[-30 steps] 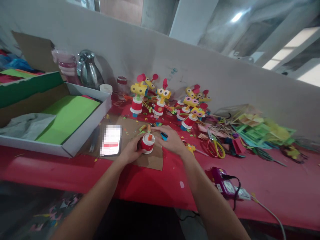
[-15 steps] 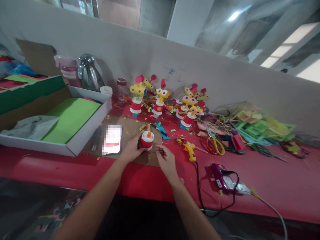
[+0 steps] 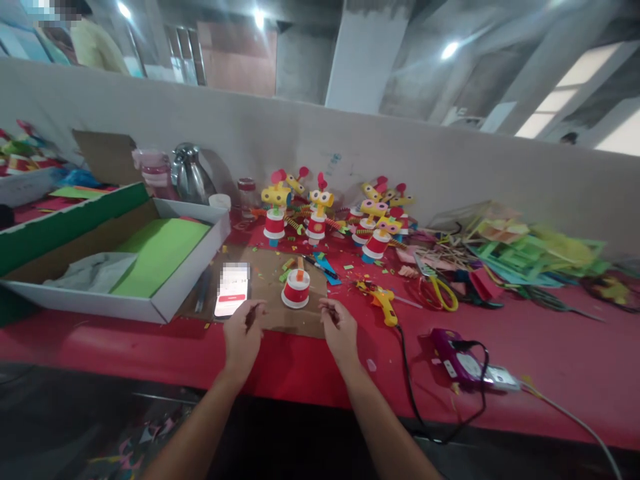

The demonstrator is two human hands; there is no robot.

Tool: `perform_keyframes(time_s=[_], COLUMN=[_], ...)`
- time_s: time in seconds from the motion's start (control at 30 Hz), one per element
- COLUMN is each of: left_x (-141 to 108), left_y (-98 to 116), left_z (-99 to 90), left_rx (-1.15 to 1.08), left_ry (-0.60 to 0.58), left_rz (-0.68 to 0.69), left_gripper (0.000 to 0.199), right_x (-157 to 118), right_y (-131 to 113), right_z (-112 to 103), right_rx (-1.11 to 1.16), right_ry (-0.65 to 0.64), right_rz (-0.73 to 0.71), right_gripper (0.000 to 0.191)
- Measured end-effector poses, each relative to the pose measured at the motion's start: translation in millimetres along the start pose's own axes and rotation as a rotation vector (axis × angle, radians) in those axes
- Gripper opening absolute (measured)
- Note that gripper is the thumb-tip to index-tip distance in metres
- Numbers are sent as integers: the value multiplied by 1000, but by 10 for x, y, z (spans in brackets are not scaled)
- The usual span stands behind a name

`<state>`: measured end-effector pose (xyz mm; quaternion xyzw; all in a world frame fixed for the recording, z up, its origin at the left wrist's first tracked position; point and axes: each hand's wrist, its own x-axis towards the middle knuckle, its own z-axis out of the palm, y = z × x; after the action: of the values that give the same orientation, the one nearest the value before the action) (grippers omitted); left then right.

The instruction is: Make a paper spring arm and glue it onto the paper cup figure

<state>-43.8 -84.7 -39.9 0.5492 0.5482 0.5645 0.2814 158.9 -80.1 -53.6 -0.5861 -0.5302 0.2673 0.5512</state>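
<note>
A red paper cup with white rims [image 3: 296, 291] stands upside down on a brown cardboard sheet [image 3: 280, 323], an orange strip [image 3: 301, 269] rising from its top. To the left of the cup, my left hand [image 3: 243, 337] is loosely curled, thumb apart from the fingers, nothing visible in it. It is just below a lit phone [image 3: 233, 293]. On the cup's other side my right hand [image 3: 340, 331] hovers over the cardboard's right edge, fingers half bent and seemingly empty. Neither hand touches the cup. Behind it lie a craft knife [image 3: 320, 266] and blue paper [image 3: 329, 268].
Several finished cup figures [image 3: 320, 207] line the wall. A yellow glue gun [image 3: 385, 307], scissors [image 3: 440, 292] and a purple power socket [image 3: 457, 357] with trailing cables lie right. Leftward stands a white box [image 3: 193, 270] with green paper; behind it, a metal jug [image 3: 191, 177].
My left hand has let go of the cup and drawn back left toward me. The cup now stands by itself on the cardboard. The camera view has tilted up slightly.
</note>
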Motion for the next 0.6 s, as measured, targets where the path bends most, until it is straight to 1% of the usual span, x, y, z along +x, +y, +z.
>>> perform_keyframes(time_s=[0.1,0.2,0.33,0.47,0.53,0.6], left_x=[-41,-55,-54,-35,-31,-40], left_y=[47,35,3,16,21,21], left_z=[-8,6,10,11,20,33], left_rx=[86,149,183,247,270,262], left_ry=[-27,-49,30,131,139,108], left_rz=[113,167,219,248,261,295], left_gripper=[20,22,23,24,24,21], right_x=[4,9,6,2,3,3], right_y=[11,10,-5,-16,-15,-9], right_z=[3,11,15,3,-3,-3], right_rx=[-16,-43,-53,-48,-56,-76], right_ry=[2,-4,-12,15,15,8], right_rz=[-22,-58,-101,-71,-69,-73], right_gripper=[25,23,23,23,23,23])
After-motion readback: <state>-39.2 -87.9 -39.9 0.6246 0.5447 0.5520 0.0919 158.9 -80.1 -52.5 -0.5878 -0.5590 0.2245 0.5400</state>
